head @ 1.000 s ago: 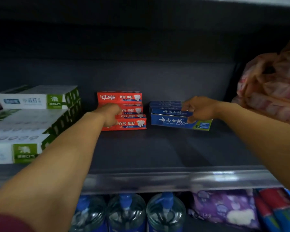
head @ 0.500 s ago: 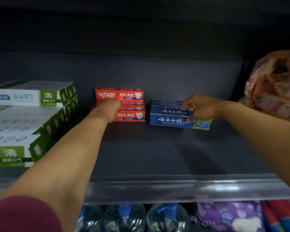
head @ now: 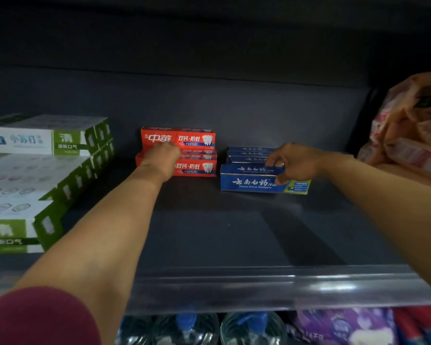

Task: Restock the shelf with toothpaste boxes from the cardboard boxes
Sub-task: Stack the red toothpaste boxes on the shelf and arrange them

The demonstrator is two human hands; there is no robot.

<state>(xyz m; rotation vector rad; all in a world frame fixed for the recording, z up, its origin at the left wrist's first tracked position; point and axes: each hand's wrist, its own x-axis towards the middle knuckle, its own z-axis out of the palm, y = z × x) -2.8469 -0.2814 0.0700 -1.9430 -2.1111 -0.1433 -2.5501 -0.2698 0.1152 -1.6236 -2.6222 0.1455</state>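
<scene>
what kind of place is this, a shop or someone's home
Most likely a shop aisle: stacked red toothpaste boxes and blue toothpaste boxes face outward on a dark shelf with a clear price rail, and water bottles below.

A dark shelf (head: pixel 209 232) carries white-green boxes (head: pixel 35 170) left, red boxes (head: pixel 197 155) and blue boxes (head: pixel 254 180) mid-back, a bag (head: pixel 408 135) right.

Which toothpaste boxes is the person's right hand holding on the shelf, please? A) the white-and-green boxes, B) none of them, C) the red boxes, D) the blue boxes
D: the right hand has its fingers curled over the front blue box of the blue stack, while the left hand is at the red boxes.
</scene>
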